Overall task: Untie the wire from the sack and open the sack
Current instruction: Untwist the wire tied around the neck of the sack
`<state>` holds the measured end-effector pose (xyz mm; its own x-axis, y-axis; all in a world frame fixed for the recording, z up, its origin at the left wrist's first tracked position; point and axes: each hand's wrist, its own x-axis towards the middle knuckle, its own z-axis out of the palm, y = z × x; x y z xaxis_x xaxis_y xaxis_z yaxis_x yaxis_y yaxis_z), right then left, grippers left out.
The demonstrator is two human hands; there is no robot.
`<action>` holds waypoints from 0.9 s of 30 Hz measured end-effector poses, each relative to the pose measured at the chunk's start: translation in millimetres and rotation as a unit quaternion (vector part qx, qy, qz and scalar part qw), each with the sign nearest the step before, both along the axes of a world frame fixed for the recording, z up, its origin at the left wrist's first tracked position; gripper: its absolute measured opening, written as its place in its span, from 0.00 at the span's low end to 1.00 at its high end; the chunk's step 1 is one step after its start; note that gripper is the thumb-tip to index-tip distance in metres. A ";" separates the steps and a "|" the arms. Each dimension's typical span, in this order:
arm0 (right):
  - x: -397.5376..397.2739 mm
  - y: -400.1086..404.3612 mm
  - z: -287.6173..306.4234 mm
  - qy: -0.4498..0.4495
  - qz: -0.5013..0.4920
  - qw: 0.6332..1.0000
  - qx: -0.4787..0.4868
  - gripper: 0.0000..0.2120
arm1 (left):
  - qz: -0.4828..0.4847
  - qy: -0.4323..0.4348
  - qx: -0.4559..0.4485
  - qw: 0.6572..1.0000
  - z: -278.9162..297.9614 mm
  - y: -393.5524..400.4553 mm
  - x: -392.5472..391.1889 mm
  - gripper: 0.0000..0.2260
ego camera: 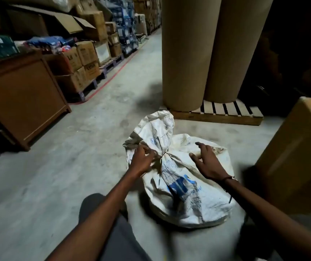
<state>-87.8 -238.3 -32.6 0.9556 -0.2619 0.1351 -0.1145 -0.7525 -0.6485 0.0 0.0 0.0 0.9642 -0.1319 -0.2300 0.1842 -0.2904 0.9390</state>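
From the head camera, a white woven sack (186, 187) with blue print lies on the grey concrete floor (60, 166) in the lower middle of the frame. Its neck is gathered and cinched by a thin dark wire (162, 155), and the loose mouth of the sack stands up beyond the tie, toward the centre of the frame.

The left hand (141, 159) is at the left of the neck, its fingers curled and pinched at the wire or the cloth just beside it; motion blur makes it hard to tell which. The right hand (206, 162) rests on the sack to the right of the tie, its fingers spread and slack, gripping nothing.

Behind the sack, two tall brown paper rolls (207, 49) stand on a wooden pallet (226, 113). A cardboard box (294, 147) sits at the right edge, a wooden cabinet (21, 95) at the left, and stacked cartons (87, 59) line the upper left.
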 end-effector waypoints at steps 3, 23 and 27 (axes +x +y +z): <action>32.8 2.9 -16.3 0.025 -0.005 1.000 0.006 0.32 | 0.013 0.073 -0.051 0.996 -10.5 -7.2 29.8 0.12; 264.1 43.4 -142.1 0.054 -0.131 0.983 -0.114 0.23 | 0.136 0.318 -0.264 0.901 -103.8 -39.5 172.3 0.11; 236.2 10.1 -136.5 0.024 -0.177 0.981 0.077 0.20 | 0.126 0.294 -0.236 0.918 -95.8 -43.6 162.7 0.08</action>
<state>148.4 -228.3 -169.1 0.8048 -0.5929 0.0255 -0.3844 -0.5535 -0.7388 162.7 -43.6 -95.8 0.7060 -0.1396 -0.6943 0.7041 0.2447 0.6666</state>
